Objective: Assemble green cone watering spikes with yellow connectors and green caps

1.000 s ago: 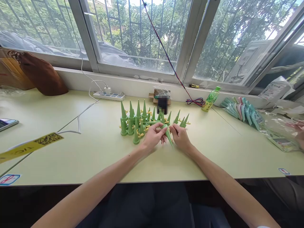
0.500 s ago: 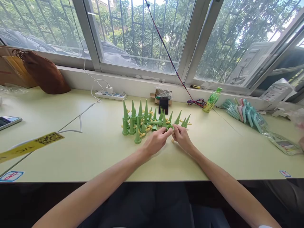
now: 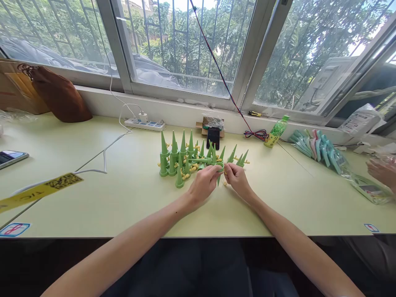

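Note:
My left hand [image 3: 204,181] is closed around a green watering spike [image 3: 220,166], its round open end up and its tip pointing down between my hands. Right beside it, my right hand [image 3: 236,177] pinches at the spike's side; a bit of yellow shows at those fingertips, most of it hidden. A small yellow valve piece [image 3: 225,183] lies on the table just below. Behind and left of my hands stand several green spikes [image 3: 180,177], some stacked, with yellow valves [image 3: 194,167] among them. More green spikes [image 3: 232,154] lean beyond my right hand.
A phone [image 3: 213,138] leans on a small box at the back. A drink bottle [image 3: 276,132], bagged teal and pink items [image 3: 321,146] and another person's hand [image 3: 382,171] are on the right. A power strip [image 3: 144,123] and brown pouch [image 3: 58,95] sit at left.
The held spike has tilted so that its tip now shows below my left fingers. My hands stay nearly in place. Another person's hand has come into view at the right edge.

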Available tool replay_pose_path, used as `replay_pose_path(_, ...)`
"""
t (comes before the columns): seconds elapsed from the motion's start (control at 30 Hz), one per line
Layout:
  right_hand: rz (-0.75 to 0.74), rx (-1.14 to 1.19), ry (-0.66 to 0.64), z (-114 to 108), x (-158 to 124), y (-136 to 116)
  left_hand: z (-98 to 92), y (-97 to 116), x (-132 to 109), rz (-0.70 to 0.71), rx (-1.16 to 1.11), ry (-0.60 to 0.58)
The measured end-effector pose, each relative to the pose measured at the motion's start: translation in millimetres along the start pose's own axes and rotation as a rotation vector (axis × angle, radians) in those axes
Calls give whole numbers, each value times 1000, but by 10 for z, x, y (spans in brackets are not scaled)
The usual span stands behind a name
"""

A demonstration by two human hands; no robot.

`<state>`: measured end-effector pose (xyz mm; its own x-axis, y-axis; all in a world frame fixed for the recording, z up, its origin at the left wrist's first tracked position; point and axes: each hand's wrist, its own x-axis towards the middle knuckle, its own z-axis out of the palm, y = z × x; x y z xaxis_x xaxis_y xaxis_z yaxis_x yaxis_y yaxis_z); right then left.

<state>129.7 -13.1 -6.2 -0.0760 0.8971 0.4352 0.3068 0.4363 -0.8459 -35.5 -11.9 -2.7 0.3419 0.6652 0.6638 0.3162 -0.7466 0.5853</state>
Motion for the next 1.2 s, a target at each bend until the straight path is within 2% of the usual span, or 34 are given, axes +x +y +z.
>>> replay_pose_path(0.13,-15,-29,10,-5,-9,5,-7,53,9,-127,-114,-4)
replay_pose_path(0.37,-91,-172,24,-12,-5,50,-6,40,97,-587,-771,-69)
replay_pose_path(0.47,-112,-205,13,-8,-6,50,-12,5,116,-649,-836,-92)
replay_pose_path(0.6,-111,-207,19,0,-8,38,-9,23,99,-519,-712,-89)
replay_pose_path(0.73,-81,-183,17,7,-11,40,11,50,51,-341,-423,-39)
replay_pose_path(0.87,-40,-109,8,14,-15,40,13,-10,14,-60,-78,-11)
replay_pose_path(0.97,-9,-39,-15,23,-14,27,-14,-72,3,119,108,-56)
replay_pose_path(1.07,18,25,-29,30,-11,13,-41,-98,-2,196,213,-114)
replay_pose_path(1.2,32,40,-29,35,-10,12,-34,-89,-4,198,214,-93)
